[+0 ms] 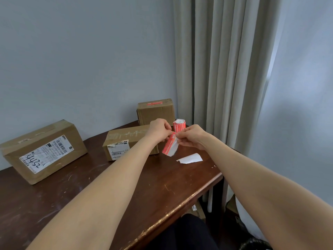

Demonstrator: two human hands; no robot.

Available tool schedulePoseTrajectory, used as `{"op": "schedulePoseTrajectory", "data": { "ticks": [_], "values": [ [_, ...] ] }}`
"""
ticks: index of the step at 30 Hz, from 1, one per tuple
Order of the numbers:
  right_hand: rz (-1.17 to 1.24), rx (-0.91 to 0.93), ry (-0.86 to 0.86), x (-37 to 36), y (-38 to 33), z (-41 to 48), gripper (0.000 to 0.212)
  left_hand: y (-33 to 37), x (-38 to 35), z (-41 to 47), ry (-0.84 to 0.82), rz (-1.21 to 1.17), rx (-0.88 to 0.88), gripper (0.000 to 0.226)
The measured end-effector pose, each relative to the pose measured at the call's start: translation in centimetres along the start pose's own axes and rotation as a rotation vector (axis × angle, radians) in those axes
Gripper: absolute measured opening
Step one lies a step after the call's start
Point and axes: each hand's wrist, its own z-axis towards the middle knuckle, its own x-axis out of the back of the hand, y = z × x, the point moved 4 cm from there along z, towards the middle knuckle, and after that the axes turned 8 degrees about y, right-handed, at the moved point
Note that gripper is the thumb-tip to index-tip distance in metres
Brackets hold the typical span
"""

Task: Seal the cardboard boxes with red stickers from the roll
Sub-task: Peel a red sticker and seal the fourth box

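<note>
Step in hand: separating 1 red sticker (168, 144) from its white backing strip (174, 150). The left hand (159, 129) pinches the upper end of the sticker; the right hand (192, 137) pinches the backing beside it, fingers curled, and the 2 layers are parted at the lower end. Both are held in the air above the table (171, 177), just in front of the sticker roll (179, 125), which stands upright near the far right corner. The rear cardboard box (155, 112) carries a red sticker on its top; the middle box (126, 141) and the left box (43, 150) show none, so by this judgement 2 boxes remain. The next move calls for stripping the backing off fully, keeping the adhesive face off the fingers, then laying the sticker across the top seam of the middle box, which is nearest. A discarded backing piece (190, 158) lies on the table below the hands. The table's right edge runs close under the right forearm; open tabletop lies between the forearms and to the left.
</note>
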Motion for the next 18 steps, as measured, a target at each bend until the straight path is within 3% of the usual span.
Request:
{"op": "schedulePoseTrajectory", "data": {
  "ticks": [2, 7, 18],
  "values": [
    [0.054, -0.032, -0.001, -0.06, 0.05, -0.09, 0.002, 0.03, 0.03, 0.04, 0.021, 0.033, -0.02, 0.008],
    [0.097, -0.066, 0.039, 0.06, 0.08, -0.13, 0.021, 0.07, 0.6, -0.05, 0.093, 0.053, -0.061, 0.009],
    [0.247, -0.065, -0.017, 0.05, 0.1, -0.66, 0.017, 0.93, -0.03, -0.92, 0.048, 0.066, -0.053, 0.014]
  ]
}}
